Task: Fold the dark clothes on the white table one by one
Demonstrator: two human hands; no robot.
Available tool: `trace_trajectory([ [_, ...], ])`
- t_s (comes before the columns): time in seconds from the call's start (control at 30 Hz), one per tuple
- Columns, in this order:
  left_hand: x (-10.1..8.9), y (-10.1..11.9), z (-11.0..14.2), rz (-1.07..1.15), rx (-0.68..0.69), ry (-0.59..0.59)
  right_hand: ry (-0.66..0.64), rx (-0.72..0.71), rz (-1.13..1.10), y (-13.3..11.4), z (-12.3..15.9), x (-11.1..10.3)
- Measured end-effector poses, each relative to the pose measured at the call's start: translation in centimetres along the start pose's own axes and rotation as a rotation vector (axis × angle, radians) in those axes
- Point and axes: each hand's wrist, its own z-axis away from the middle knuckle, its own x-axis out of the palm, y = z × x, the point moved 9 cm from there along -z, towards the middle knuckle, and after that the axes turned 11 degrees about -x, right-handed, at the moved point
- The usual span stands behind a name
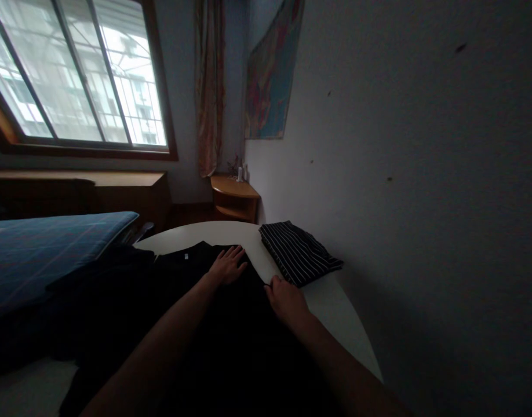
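Note:
A black shirt [248, 336] is spread over a round white table [348, 313], with a small white tag or mark near its far edge. My left hand [228, 265] lies flat on the cloth near the far right part, fingers stretched out. To its right and a little nearer, my right hand [287, 298] is closed, pinching the shirt's right edge. Just beyond that hand rests a folded black cloth with white stripes [298, 252]. The dark cloth shows few folds in the dim light, so where the shirt ends on the left is unclear.
A blue checked mattress or pad [53, 243] adjoins the table on the left. The white wall [400, 231] runs close along the right side. Beyond the table stand a wooden corner shelf [235, 186] with small items and a long wooden desk [131, 179] under the window.

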Motion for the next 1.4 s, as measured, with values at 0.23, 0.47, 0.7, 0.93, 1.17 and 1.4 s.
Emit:
trace_trajectory([
  [0.23, 0.1, -0.2, 0.0, -0.030, -0.015, 0.035, 0.123, -0.076, -0.059, 0.6, 0.6, 1.1],
  [0.47, -0.8, 0.7, 0.4, -0.078, 0.023, 0.092, 0.255, -0.300, -0.154, -0.6, 1.1, -0.1],
  [0.7, -0.7, 1.3, 0.7, -0.130, 0.064, 0.062, 0.128, -0.580, -0.272, -3.8, 2.0, 0.0],
  [0.93, -1.8, 3.1, 0.9, -0.257, 0.159, 0.096, 0.240, -0.314, -0.306, -0.6, 1.6, -0.8],
  [1.17, -3.1, 3.9, -0.1, -0.379, 0.229, 0.089, 0.183, -0.132, -0.278, 1.1, 2.0, -0.1],
  [1.4, -3.8, 3.6, -0.6, -0.371, 0.110, 0.136, 0.087, -0.027, -0.200, 1.8, 2.8, 0.1],
])
